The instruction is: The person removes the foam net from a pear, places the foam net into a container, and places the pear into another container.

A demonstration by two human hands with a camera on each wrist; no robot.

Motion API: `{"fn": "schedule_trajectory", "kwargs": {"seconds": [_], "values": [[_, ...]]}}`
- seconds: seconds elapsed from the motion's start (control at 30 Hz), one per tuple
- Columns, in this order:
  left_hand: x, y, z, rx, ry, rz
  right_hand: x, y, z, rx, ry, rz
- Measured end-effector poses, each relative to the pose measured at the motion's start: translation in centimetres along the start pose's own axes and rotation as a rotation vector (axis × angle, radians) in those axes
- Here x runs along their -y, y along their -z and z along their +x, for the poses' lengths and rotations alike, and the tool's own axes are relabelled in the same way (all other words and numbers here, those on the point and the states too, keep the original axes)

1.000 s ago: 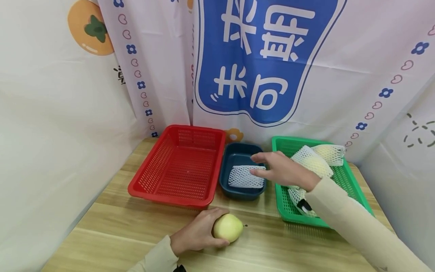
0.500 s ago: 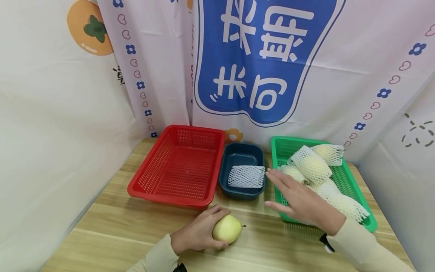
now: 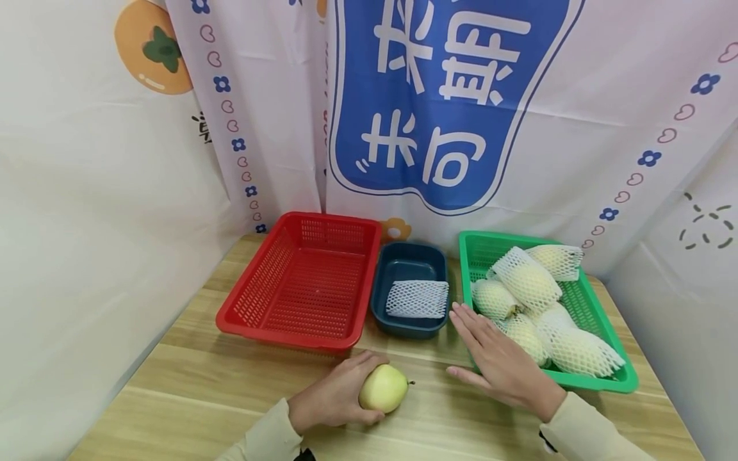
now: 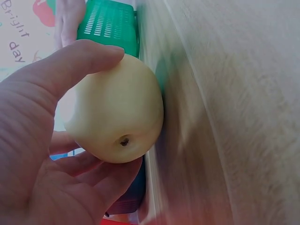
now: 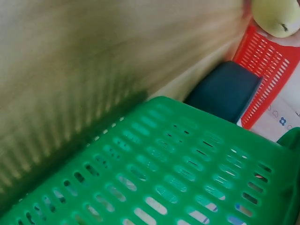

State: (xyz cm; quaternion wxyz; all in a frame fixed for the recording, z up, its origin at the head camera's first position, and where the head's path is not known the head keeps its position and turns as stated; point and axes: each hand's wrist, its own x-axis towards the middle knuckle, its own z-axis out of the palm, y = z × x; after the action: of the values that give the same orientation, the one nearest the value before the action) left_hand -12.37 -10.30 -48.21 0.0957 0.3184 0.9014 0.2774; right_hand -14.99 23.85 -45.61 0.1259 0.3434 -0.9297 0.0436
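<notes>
A pale yellow-green pear (image 3: 383, 388) is at the front middle of the wooden table, its stem toward the right. My left hand (image 3: 340, 394) grips it from the left, thumb on one side and fingers on the other, as the left wrist view also shows. At the front left corner of the green basket (image 3: 484, 246) is my right hand (image 3: 504, 368), fingers straight and together, thumb apart, holding nothing. Several pears in white foam nets (image 3: 527, 282) lie inside that basket. An empty foam net (image 3: 418, 299) lies flat in the dark blue tub (image 3: 409, 269).
Left of the tub stands a red perforated basket (image 3: 311, 288) with nothing in it. A printed white cloth (image 3: 277, 128) hangs behind the containers. Bare wooden tabletop (image 3: 190, 390) runs along the front.
My right hand has moved from above the blue tub, right and toward me, to the green basket's front left corner, its fingers straightening. The left hand stays on the pear.
</notes>
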Motion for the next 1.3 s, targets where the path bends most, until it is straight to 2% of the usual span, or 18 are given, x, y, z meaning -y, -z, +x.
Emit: {"fn": "schedule_trajectory", "kwargs": {"seconds": [0.13, 0.47, 0.67, 0.9, 1.1, 1.2, 1.3], "values": [[-0.1, -0.1, -0.2, -0.006, -0.012, -0.004, 0.1, -0.2, 0.0, 0.005, -0.014, -0.014], [0.1, -0.3, -0.5, -0.067, -0.043, -0.022, 0.4, -0.2, 0.1, 0.035, -0.038, 0.008], [-0.8, 0.6, -1.0, -0.098, -0.094, -0.041, 0.4, -0.2, 0.0, 0.026, -0.031, 0.018], [-2.6, 3.7, -1.7, -0.154, -0.165, -0.104, 0.4, 0.0, 0.1, 0.059, -0.055, 0.023], [-3.0, 7.7, -1.8, -0.309, -0.249, -0.134, 0.5, 0.1, 0.1, 0.066, -0.048, 0.025], [-2.7, 9.6, -1.5, -0.391, -0.237, -0.104, 0.5, 0.1, 0.2, 0.069, -0.048, 0.026], [-2.0, 11.0, -1.3, -0.459, -0.178, -0.084, 0.5, 0.1, 0.1, 0.077, -0.056, 0.027]]}}
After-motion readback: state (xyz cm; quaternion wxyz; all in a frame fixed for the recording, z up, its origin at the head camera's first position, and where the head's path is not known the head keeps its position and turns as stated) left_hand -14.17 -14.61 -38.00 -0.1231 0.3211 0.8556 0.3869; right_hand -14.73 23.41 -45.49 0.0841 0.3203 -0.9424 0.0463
